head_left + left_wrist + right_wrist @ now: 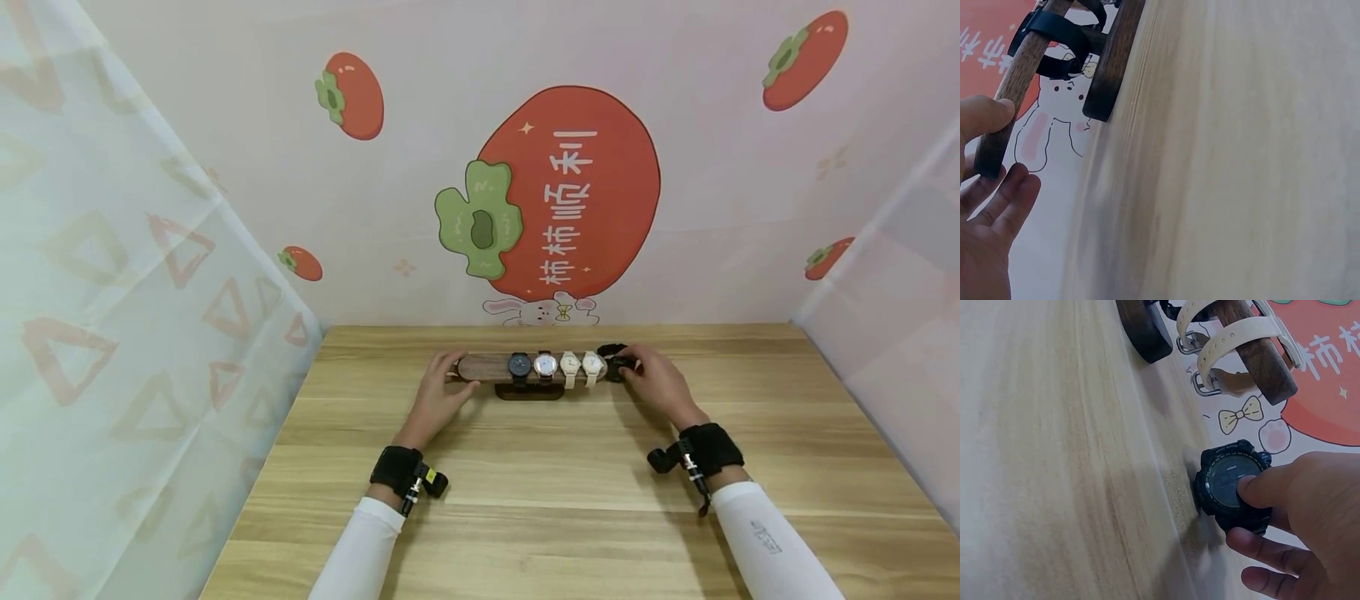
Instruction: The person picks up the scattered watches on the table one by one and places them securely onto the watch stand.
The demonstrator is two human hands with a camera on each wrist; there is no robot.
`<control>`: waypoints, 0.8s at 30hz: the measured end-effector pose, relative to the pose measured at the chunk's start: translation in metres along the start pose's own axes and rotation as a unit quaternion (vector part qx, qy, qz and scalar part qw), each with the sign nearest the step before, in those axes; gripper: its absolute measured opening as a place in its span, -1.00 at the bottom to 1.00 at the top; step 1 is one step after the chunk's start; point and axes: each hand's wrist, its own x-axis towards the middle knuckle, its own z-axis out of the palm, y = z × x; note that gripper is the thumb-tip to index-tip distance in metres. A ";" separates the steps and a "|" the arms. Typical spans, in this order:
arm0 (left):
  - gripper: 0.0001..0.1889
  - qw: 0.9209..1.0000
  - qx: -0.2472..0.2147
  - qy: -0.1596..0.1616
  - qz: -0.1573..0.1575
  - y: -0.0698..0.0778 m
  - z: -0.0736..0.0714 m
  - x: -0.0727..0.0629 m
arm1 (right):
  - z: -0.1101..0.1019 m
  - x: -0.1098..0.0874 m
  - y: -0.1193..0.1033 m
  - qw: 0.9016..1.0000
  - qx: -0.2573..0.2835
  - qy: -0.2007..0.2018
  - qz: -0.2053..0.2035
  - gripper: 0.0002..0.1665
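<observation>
A wooden watch stand (483, 367) with a rounded bar on a dark base (528, 392) stands toward the back of the table. My left hand (440, 396) holds the bar's left end, thumb along the near side and fingertips past the end. On the bar sit a dark watch (519, 364), a white-faced watch (545, 364) and two cream-strapped watches (570, 364). Just off the bar's right end, my right hand (662, 387) pinches a black digital watch (1224, 481), its thumb on the dial. Most of that watch's strap is hidden in the right wrist view.
The wood-grain table (525, 500) reaches back to a wall sheet (405, 208) printed with persimmons. Patterned sheets (150, 333) also close off the left and right sides. Black wrist straps (396, 469) with small cameras are on both forearms.
</observation>
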 end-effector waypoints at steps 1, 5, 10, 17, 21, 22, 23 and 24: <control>-0.35 1.000 0.001 0.000 -0.001 0.000 0.001 -0.001 | 0.000 -0.001 -0.001 1.000 0.000 0.001 0.000 -0.67; -0.31 1.000 0.002 0.001 0.001 0.001 0.002 -0.004 | 0.001 -0.006 -0.002 1.000 0.002 0.007 -0.003 -0.66; -0.23 1.000 -0.025 0.016 0.005 0.002 0.002 -0.010 | 0.001 -0.012 -0.004 1.000 0.008 0.006 -0.006 -0.65; -0.29 0.998 -0.045 0.038 -0.010 0.002 0.003 -0.017 | 0.003 -0.021 -0.009 1.000 0.008 0.007 -0.011 -0.63; -0.50 0.997 -0.052 0.056 -0.032 0.006 0.004 -0.023 | 0.006 -0.027 -0.013 1.000 0.012 0.008 -0.015 -0.62; -0.55 0.996 -0.052 0.063 -0.038 0.007 0.004 -0.024 | 0.006 -0.029 -0.014 1.000 0.012 0.008 -0.015 -0.62; -0.58 0.995 -0.056 0.070 -0.042 0.008 0.005 -0.026 | 0.007 -0.030 -0.015 1.000 0.013 0.008 -0.014 -0.62; -0.61 0.994 -0.059 0.078 -0.044 0.008 0.006 -0.028 | 0.008 -0.032 -0.016 1.000 0.013 0.009 -0.014 -0.62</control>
